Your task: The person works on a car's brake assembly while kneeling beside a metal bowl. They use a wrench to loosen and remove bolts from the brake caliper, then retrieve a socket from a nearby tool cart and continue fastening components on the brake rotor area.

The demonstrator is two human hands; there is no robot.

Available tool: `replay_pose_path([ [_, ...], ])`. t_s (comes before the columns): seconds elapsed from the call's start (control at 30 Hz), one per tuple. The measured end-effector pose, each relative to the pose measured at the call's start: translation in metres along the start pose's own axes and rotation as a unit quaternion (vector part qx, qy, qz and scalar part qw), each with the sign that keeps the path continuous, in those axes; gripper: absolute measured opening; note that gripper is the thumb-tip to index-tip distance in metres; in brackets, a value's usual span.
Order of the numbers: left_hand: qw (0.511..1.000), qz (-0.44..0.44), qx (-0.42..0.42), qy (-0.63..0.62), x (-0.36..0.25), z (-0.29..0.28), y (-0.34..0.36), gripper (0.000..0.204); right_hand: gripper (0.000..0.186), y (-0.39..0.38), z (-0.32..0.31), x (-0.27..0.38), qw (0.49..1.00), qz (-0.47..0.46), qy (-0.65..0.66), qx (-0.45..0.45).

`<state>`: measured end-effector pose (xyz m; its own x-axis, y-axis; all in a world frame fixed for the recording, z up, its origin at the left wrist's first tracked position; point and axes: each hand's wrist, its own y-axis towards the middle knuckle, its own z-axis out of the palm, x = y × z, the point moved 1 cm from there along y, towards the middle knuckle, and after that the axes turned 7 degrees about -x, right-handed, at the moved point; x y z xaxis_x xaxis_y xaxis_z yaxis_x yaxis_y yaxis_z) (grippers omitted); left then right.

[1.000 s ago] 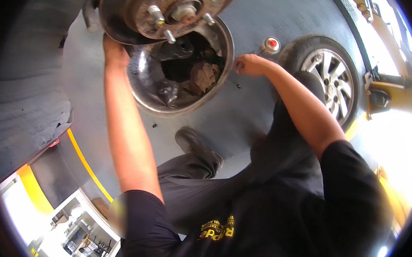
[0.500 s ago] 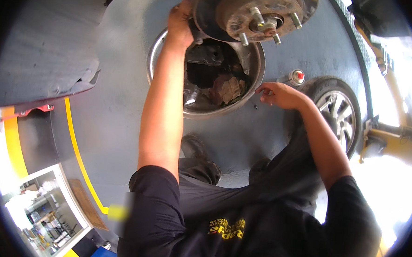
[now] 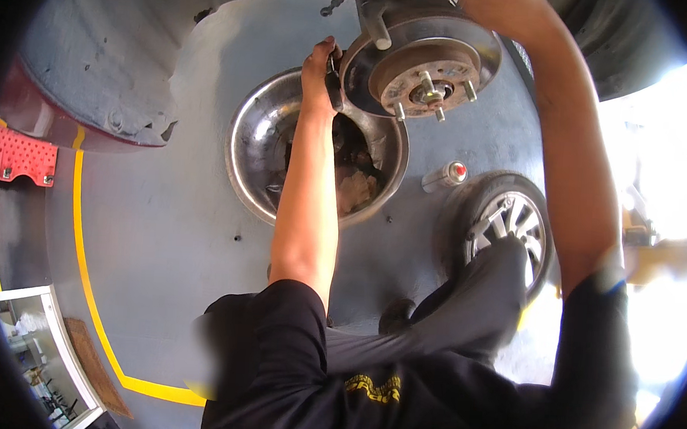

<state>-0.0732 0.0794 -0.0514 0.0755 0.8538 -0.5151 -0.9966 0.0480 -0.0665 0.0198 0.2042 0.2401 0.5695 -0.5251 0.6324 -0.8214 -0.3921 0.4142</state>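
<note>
A brake disc (image 3: pixel 425 71) with a rusty hub and several wheel studs hangs at the top centre. My left hand (image 3: pixel 318 69) is closed round a dark, elongated part (image 3: pixel 333 82) close by the disc's left edge; its exact kind does not show. My right arm reaches up past the disc, and my right hand (image 3: pixel 486 6) is over the disc's far side, by the suspension parts, its fingers hidden or cut off by the top edge. Below the left hand, a round metal basin (image 3: pixel 243 135) stands on the floor, with dark parts and crumpled brownish material inside.
A spray can (image 3: pixel 444 176) with a red nozzle lies right of the basin. Beside it is a wheel with a tyre (image 3: pixel 466 244), close to my knee. A car's wheel-arch liner (image 3: pixel 119 55) fills the upper left. A yellow floor line (image 3: pixel 84 263) runs down the left.
My right hand has risen from beside the basin to the top of the disc. My left hand sits lower, gripping the dark part. The view has shifted, showing suspension parts above the disc.
</note>
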Motion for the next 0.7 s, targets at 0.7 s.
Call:
replay_pose_path([
  [0.7, 1.0, -0.012, -0.018, -0.007, -0.013, 0.01, -0.016, 0.024, 0.052, 0.032, 0.049, -0.007, 0.954, 0.061, -0.213, 0.203],
])
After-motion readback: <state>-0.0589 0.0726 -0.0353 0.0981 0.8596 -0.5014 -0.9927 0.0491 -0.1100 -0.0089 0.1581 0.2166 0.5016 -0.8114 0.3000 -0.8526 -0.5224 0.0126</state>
